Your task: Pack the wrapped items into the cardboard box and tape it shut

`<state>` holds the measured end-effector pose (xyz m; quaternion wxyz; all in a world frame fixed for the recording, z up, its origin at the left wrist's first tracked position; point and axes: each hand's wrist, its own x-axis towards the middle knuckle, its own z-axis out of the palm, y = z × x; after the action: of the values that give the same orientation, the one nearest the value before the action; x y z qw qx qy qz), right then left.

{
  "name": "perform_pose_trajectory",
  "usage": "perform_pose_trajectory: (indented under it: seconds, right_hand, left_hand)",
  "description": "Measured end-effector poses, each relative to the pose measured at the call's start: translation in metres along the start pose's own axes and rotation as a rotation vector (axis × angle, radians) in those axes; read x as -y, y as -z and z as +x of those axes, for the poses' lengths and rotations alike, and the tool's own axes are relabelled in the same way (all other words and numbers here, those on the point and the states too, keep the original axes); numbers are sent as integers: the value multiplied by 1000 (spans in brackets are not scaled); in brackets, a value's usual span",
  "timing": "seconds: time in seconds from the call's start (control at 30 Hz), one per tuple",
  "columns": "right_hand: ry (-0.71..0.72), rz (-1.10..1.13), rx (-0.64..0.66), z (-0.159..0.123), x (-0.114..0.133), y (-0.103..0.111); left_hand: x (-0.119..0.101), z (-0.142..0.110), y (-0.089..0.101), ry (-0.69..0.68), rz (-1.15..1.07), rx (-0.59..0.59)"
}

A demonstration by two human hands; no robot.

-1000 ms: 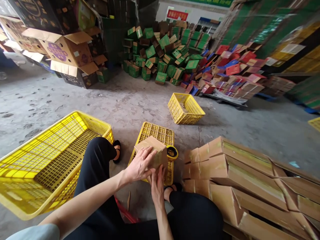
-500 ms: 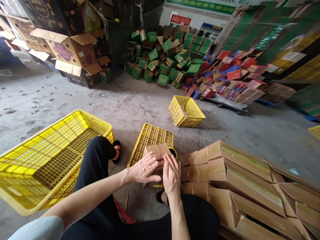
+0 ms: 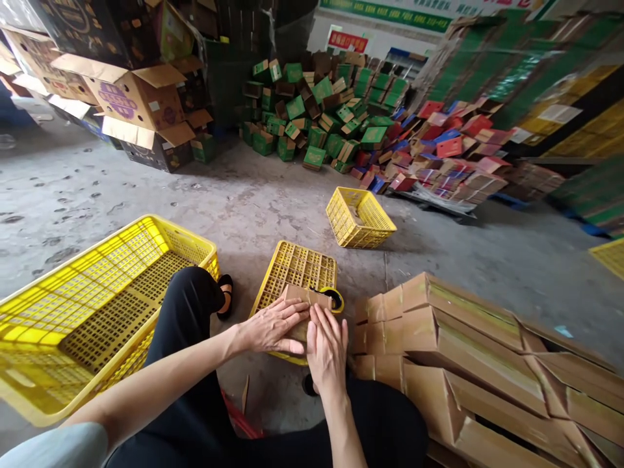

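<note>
A small brown cardboard box (image 3: 301, 294) rests on an upturned yellow plastic crate (image 3: 307, 263) between my knees. My left hand (image 3: 273, 325) lies flat across the box from the left, fingers stretched out. From the right, my right hand (image 3: 327, 348) presses against it with straight fingers, the fingertips of both hands close together. Much of the box is hidden under the hands. Just behind it, at the crate's right edge, a yellow and black ring, apparently a tape roll (image 3: 336, 299), sits partly covered.
At my left stands a large yellow crate (image 3: 195, 235). Folded cardboard boxes (image 3: 468, 338) are stacked close by my right knee. A smaller yellow crate (image 3: 361, 218) stands ahead on the concrete floor. Green boxes (image 3: 312, 133) and red and blue boxes (image 3: 443, 146) lie heaped farther back.
Both hands have shifted their hold on the box; the right hand moved from its near side up beside the left. The box turned and came slightly nearer.
</note>
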<state>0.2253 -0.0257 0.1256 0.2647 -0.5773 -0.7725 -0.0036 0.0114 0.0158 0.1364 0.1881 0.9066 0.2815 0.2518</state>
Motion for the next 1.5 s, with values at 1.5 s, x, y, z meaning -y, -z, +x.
perform_pose_trajectory:
  seconds: [1.5]
  right_hand:
    - [84, 38, 51, 67, -22, -15]
  left_hand:
    - [25, 15, -2, 147, 61, -100]
